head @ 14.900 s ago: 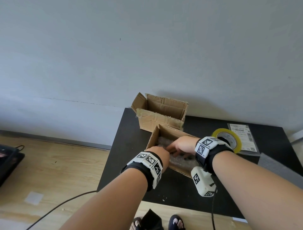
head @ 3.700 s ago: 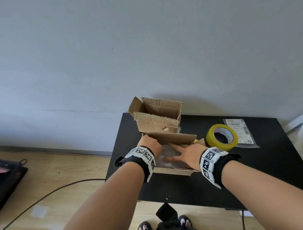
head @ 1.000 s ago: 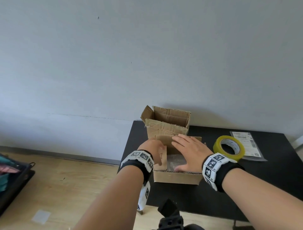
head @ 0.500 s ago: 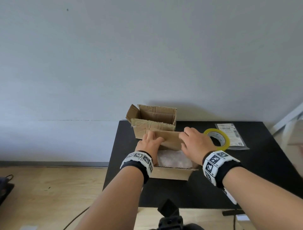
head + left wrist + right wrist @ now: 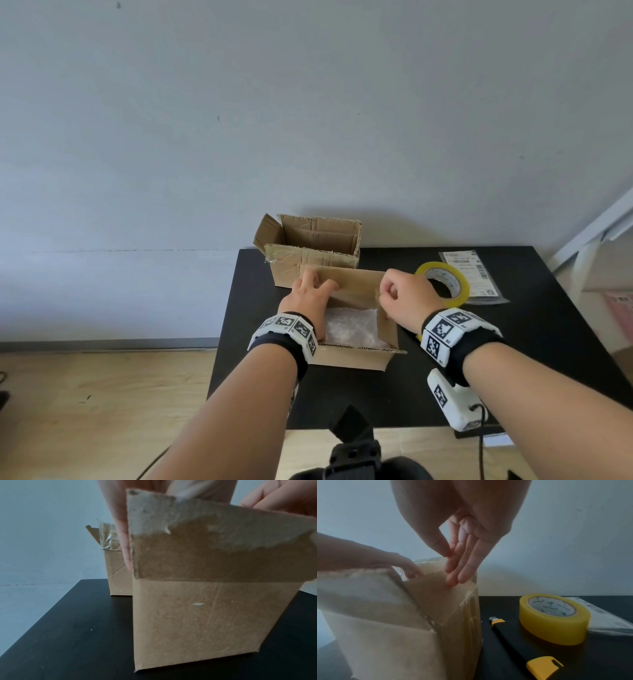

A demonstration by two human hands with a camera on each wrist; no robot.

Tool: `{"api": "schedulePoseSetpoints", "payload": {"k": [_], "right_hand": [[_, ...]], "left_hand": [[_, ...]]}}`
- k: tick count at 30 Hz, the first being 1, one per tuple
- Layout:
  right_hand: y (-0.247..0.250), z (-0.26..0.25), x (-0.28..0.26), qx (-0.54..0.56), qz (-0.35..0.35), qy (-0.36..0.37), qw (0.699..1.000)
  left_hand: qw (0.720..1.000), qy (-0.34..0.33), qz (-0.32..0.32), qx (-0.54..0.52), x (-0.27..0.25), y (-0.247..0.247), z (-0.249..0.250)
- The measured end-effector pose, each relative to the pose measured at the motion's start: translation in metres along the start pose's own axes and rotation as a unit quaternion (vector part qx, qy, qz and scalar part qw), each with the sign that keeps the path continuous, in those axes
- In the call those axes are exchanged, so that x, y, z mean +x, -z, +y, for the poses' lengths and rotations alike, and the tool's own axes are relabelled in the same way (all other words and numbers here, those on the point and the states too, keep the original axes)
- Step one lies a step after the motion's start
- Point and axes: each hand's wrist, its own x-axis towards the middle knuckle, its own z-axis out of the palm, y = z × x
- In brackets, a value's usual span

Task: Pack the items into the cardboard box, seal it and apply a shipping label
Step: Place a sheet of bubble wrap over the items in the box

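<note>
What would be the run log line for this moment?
phase: closing flaps | left hand: on far flap | right hand: on far flap | bubble wrap: inside

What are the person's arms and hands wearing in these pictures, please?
Both forearms are bare, with no sleeves. Each wrist carries a black strap topped by a white band of square black-and-white code markers. Under the right wrist hangs a white camera block with one more marker and a thin black cable.

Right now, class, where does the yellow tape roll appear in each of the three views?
Head: tape roll right of centre, partly behind the right hand.
Left wrist: not in view.
Right wrist: right of centre, on the table.
Shared landmark: the near cardboard box.
</note>
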Motion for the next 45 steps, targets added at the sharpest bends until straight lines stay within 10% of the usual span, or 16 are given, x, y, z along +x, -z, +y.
{"api": "schedulePoseSetpoints", "payload": {"k": [11,19,28,39,45], "right_hand": [[0.003,-0.001,-0.003,-0.084,-0.183,0.029,0.979],[-0.004,0.004,0.006,-0.094,-0.163,0.040,0.981],[-0.010,0.007,0.008,-0.101,-0.157,0.037,0.982],[-0.003,0.018,0.006,-0.207,-0.118,-0.032,0.971],[0.001,0.024,0.007,-0.114,-0.009,-0.086,0.990]], "left_hand": [[0.998,0.035,-0.031,-0.033,0.003,0.009,0.004],[0.964,0.064,-0.222,-0.129,0.002,0.038,-0.001],[0.983,0.069,-0.128,-0.115,0.009,0.035,-0.006],[0.962,0.228,-0.073,-0.128,0.007,0.022,-0.012],[0.971,0.178,-0.044,-0.155,0.003,0.022,-0.005]]}}
